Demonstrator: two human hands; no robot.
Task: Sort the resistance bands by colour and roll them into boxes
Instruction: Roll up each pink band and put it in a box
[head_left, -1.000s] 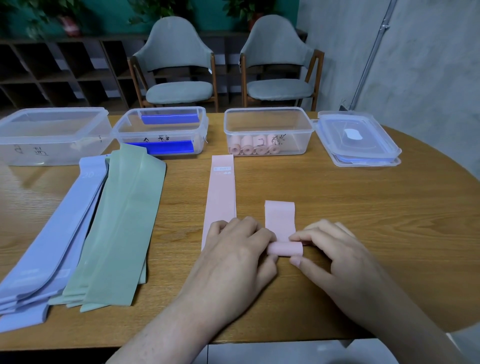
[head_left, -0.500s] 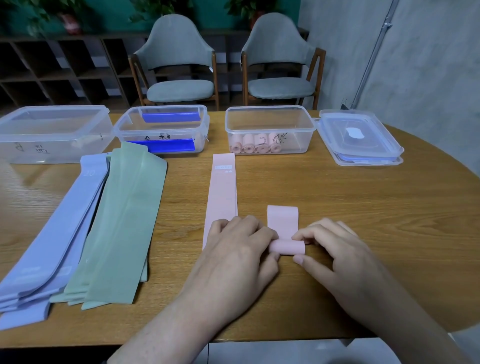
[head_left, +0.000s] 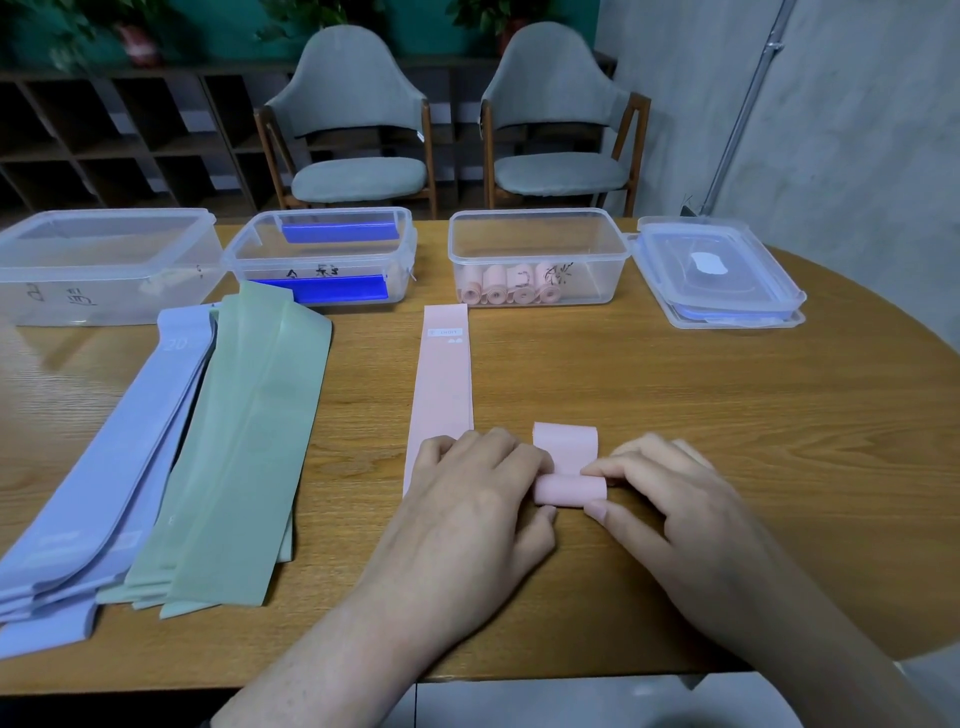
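Note:
A pink band (head_left: 569, 488) lies near the table's front, mostly rolled into a tube with a short flat tail beyond it. My left hand (head_left: 478, 499) pinches the roll's left end and my right hand (head_left: 670, 493) pinches its right end. A second pink band (head_left: 442, 384) lies flat just left of it, partly under my left hand. A clear box (head_left: 537, 228) at the back holds several pink rolls. Green bands (head_left: 244, 447) and lilac bands (head_left: 98, 467) lie stacked on the left.
A clear box (head_left: 322, 244) with blue lid clips and an empty clear box (head_left: 104, 260) stand at the back left. Stacked lids (head_left: 722, 280) lie at the back right. Two grey chairs stand beyond the wooden table (head_left: 727, 415).
The pink roll has moved a little farther from me along the band, and its flat tail has grown shorter. Both hands stay at its ends.

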